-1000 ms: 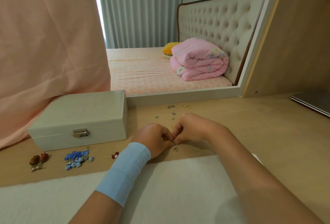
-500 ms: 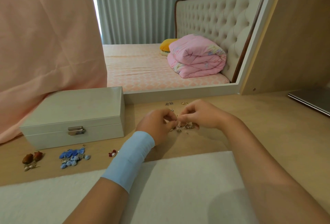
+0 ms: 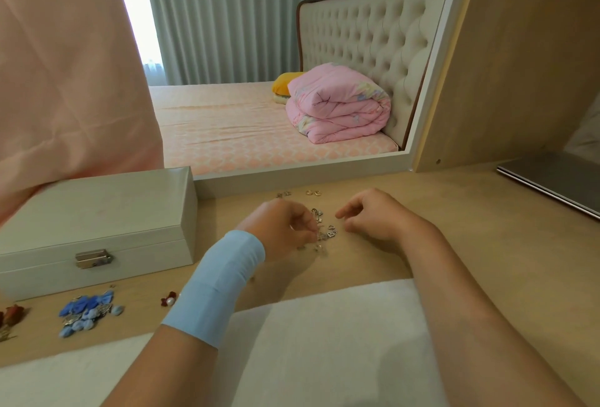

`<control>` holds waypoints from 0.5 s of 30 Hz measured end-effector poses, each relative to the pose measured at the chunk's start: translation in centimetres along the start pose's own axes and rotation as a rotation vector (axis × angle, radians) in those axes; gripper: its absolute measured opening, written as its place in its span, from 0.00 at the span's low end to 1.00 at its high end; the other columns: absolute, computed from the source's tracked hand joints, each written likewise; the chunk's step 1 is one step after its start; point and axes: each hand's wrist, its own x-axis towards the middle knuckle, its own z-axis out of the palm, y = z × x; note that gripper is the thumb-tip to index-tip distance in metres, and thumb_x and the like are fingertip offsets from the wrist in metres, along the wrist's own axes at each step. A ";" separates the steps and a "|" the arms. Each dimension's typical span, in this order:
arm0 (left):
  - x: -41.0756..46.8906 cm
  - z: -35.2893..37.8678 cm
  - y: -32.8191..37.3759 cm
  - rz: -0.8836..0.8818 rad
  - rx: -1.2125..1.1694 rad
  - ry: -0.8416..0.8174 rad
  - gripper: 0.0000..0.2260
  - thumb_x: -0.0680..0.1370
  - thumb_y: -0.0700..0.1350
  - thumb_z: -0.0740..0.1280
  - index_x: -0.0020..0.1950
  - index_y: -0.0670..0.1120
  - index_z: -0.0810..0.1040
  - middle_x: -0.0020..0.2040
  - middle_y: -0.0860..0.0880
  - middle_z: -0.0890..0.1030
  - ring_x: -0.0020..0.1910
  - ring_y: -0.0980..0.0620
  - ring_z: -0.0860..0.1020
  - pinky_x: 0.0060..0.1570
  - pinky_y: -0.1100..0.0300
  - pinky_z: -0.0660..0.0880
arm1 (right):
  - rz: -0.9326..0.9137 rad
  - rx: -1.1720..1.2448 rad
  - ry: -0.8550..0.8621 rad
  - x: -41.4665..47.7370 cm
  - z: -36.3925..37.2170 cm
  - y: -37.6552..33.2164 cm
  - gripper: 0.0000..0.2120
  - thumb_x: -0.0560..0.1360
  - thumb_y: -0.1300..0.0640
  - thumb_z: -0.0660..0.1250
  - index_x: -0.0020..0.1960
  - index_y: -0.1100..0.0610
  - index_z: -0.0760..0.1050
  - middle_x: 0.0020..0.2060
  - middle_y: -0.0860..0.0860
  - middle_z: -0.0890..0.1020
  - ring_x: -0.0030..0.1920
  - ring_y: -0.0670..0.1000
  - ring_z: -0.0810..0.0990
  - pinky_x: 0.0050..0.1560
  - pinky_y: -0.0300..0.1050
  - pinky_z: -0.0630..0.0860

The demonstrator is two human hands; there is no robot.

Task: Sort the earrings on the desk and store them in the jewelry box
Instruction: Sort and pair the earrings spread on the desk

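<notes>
The head view shows the jewelry box [image 3: 97,212] shut, its latch fastened, so nothing visibly sits inside it. By these signs the storing has not begun and the work is in its sorting stage.

Some grouping looks done. Just in front of the box's latch side lies a heap of blue earrings [image 3: 87,309], with red earrings [image 3: 11,314] off the box's front-left corner and a red-and-pearl earring [image 3: 169,300] off its front-right corner. To the right of the box's far corner sit a small silver pair [image 3: 284,194] and, just beyond that, gold hoops [image 3: 313,192].

What remains is the tangle of silver earrings [image 3: 326,231], on the desk [image 3: 454,228] well right of the box. The left hand [image 3: 279,228] curls its fingers down onto the box-side edge of this tangle — whether it pinches a piece cannot be told. The right hand [image 3: 373,215] rests on the tangle's far side from the box, loosely curled, forefinger and thumb apart, holding nothing.

The box's long axis runs left to right, latch facing the person. The silver tangle stretches loosely from near to far — its pieces point every way.
</notes>
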 end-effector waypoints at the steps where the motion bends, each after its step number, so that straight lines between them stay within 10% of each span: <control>1: 0.0 0.2 -0.1 -0.009 0.016 -0.027 0.03 0.74 0.48 0.73 0.43 0.57 0.82 0.42 0.60 0.83 0.42 0.61 0.79 0.52 0.61 0.75 | -0.001 -0.029 -0.043 -0.1 0.1 -0.1 0.11 0.74 0.59 0.75 0.54 0.48 0.86 0.45 0.44 0.84 0.47 0.44 0.82 0.52 0.39 0.75; 15: -1.7 -1.4 -0.8 -0.048 0.075 -0.303 0.06 0.71 0.50 0.76 0.45 0.59 0.86 0.36 0.63 0.82 0.36 0.66 0.78 0.48 0.68 0.75 | -0.092 -0.035 -0.099 0.0 1.2 -1.9 0.09 0.68 0.60 0.79 0.44 0.48 0.86 0.36 0.46 0.81 0.36 0.45 0.78 0.43 0.44 0.77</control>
